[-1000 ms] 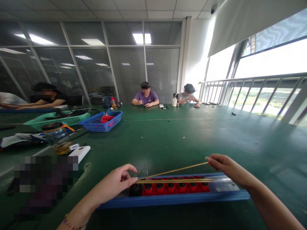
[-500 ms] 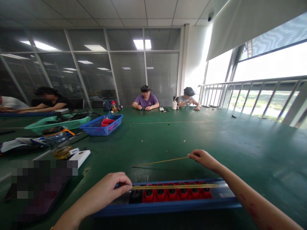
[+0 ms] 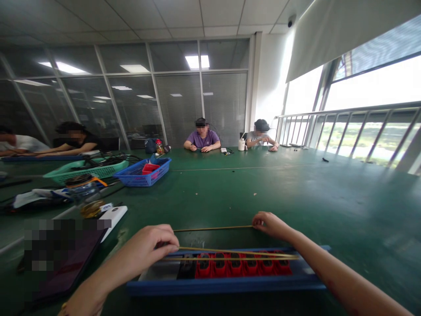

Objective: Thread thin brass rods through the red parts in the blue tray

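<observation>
A long, shallow blue-edged tray (image 3: 226,286) lies in front of me, with a row of several red cups (image 3: 235,271) holding dark pieces and a black block (image 3: 186,270) at their left. My left hand (image 3: 158,241) pinches the left end of a thin tan stick (image 3: 230,251), which slants down to the tray's right side. A second thin stick (image 3: 217,259) lies nearly level across the cups. Beyond the tray, my right hand (image 3: 268,223) is closed on the right end of another thin stick (image 3: 213,228); its left end passes behind my left hand.
To the left lie a dark tablet-like device (image 3: 79,259), a white device (image 3: 115,221) and a glass jar (image 3: 87,197). A blue basket (image 3: 141,177) and a green basket (image 3: 85,171) stand farther back. Several people sit around the green table (image 3: 296,188).
My left hand has lifted its stick's end away from the one lying on the tray. My right hand has moved slightly left and down, and its stick now lies nearly level.
</observation>
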`<state>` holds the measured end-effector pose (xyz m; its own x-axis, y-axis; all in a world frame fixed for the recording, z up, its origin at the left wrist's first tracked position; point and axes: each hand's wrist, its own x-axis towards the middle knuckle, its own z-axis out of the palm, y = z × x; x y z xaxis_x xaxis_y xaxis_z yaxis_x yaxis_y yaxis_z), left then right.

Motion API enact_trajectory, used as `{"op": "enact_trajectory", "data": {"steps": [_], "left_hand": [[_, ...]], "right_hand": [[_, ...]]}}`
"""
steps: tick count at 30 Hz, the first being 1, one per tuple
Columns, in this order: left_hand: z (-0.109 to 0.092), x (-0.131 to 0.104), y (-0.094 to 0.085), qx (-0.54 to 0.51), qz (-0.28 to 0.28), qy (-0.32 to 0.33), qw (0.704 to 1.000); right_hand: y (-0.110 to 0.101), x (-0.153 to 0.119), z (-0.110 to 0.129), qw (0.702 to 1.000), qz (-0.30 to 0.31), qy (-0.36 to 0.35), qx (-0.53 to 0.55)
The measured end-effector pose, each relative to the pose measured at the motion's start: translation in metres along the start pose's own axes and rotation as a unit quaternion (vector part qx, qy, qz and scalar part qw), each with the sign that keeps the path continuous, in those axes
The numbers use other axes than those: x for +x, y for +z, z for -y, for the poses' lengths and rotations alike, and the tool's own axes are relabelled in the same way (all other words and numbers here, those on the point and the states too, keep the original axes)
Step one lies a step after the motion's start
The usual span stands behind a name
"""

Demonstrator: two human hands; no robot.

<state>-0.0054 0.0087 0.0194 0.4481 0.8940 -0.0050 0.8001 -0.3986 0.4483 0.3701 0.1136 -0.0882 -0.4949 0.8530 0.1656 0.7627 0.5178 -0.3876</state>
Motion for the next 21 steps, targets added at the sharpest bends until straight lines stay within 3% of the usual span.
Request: {"op": "enact_trajectory", "data": {"steps": [4, 7, 16, 21], "left_hand": [[0.012, 0.006, -0.017, 0.018, -0.034, -0.014, 0.999], [0.027, 0.019, -0.018, 0.030, -0.027, -0.020, 0.999], [0.071, 0.065, 0.034, 0.021, 0.012, -0.042, 0.999], [0.081, 0.080, 0.046, 0.036, 0.014, -0.038, 0.999]], "right_hand": [[-0.001, 0.004, -0.002, 0.999, 0.008, 0.028, 0.013], [-0.002, 0.005, -0.003, 0.999, 0.007, 0.035, 0.018], [-0.007, -0.004, 0.001, 0.999, -0.002, 0.021, 0.044], [-0.013, -0.008, 0.011, 0.999, 0.003, 0.011, 0.042]]}}
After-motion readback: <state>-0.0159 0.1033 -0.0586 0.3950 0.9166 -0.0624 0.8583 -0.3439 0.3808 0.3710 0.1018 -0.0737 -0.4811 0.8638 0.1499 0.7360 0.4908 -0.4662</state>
